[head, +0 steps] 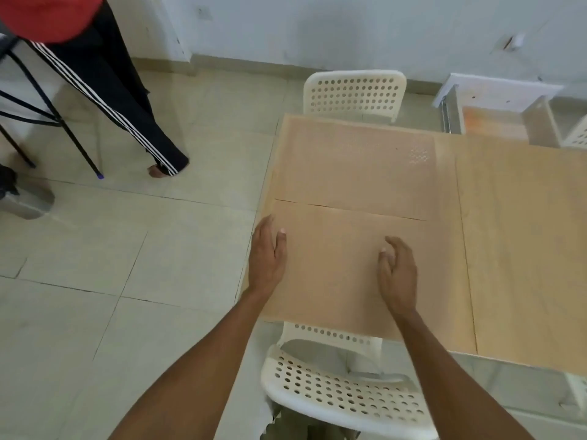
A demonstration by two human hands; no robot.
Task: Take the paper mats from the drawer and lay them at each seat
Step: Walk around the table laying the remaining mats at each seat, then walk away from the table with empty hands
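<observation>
Two tan paper mats lie on the wooden table. The near mat lies flat at the seat in front of me. The far mat lies beyond it, by the opposite chair; the two meet along a thin seam. My left hand rests at the near mat's left edge, fingers together and extended. My right hand hovers over the mat's right part with fingers loosely curled. Neither hand grips anything. The open drawer stands at the back right.
A white perforated chair stands under me at the table's near edge, and another at the far side. A person in striped black trousers stands at the left by a black metal frame. Tiled floor lies left.
</observation>
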